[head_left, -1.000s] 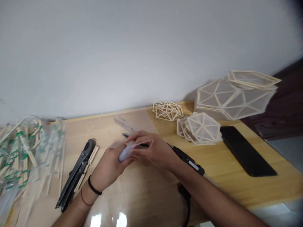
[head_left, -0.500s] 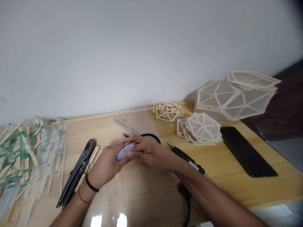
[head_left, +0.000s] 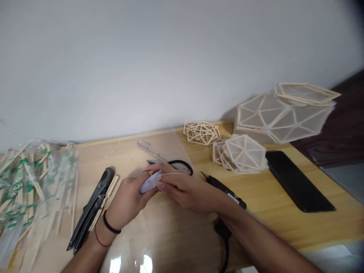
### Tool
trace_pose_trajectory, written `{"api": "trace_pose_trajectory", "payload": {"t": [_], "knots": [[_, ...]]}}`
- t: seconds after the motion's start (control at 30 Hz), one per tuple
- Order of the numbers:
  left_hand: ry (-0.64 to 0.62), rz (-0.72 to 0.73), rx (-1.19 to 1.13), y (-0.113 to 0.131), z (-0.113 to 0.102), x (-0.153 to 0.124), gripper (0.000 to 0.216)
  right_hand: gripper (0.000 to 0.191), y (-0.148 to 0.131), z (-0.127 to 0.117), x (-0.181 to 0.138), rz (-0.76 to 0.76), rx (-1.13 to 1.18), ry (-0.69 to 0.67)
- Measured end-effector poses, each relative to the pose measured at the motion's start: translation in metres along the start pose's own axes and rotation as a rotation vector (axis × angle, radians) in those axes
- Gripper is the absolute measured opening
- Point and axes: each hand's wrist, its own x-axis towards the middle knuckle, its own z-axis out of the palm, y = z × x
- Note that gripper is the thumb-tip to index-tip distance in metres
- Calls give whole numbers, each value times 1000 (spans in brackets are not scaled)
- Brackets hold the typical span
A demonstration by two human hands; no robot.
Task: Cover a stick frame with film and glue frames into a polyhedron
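Observation:
My left hand (head_left: 127,195) is closed around a pale lilac-white, flat piece (head_left: 150,182), its thumb below it. The exact kind of this piece does not show. From its upper right edge a thin pale strip (head_left: 172,173) runs across the fingers of my right hand (head_left: 184,189). That hand's thumb and fingers pinch together at the piece's right edge. Scissors (head_left: 182,163) lie just behind the hands, partly hidden by them. Beyond them is a clear ruler (head_left: 152,150). Near my right forearm rests a black soldering-iron-like tool (head_left: 222,187) with a fine tip.
Wrapped chopsticks (head_left: 21,185) pile up at the left. Beside my left wrist lie a black cutter (head_left: 93,204) and short sticks (head_left: 110,187). Stick frames (head_left: 201,133), covered hexagonal panels (head_left: 244,153), a larger panel structure (head_left: 280,117) and a black phone-like slab (head_left: 298,182) occupy the right.
My right hand has shifted slightly to the right, away from the pale piece's middle. The thin strip now shows across its fingers. My left hand has barely moved.

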Motion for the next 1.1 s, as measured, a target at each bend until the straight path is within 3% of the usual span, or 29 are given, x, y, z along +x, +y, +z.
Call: {"api": "trace_pose_trajectory", "payload": {"t": [0.13,0.43,0.57,0.77,1.1], "knots": [[16,43,91,0,1,-1,27,23,-1,-2,1,-10,26,-22],[2,-15,421,2,4,-2,24,24,7,10,5,45,76,112],[19,-37,296,2,2,-1,20,24,6,12,5,25,45,156],[-40,-131,-31,4,-5,1,21,9,6,9,7,81,3,358],[-96,-152,-148,6,-6,3,18,12,4,4,6,67,-13,340]]}}
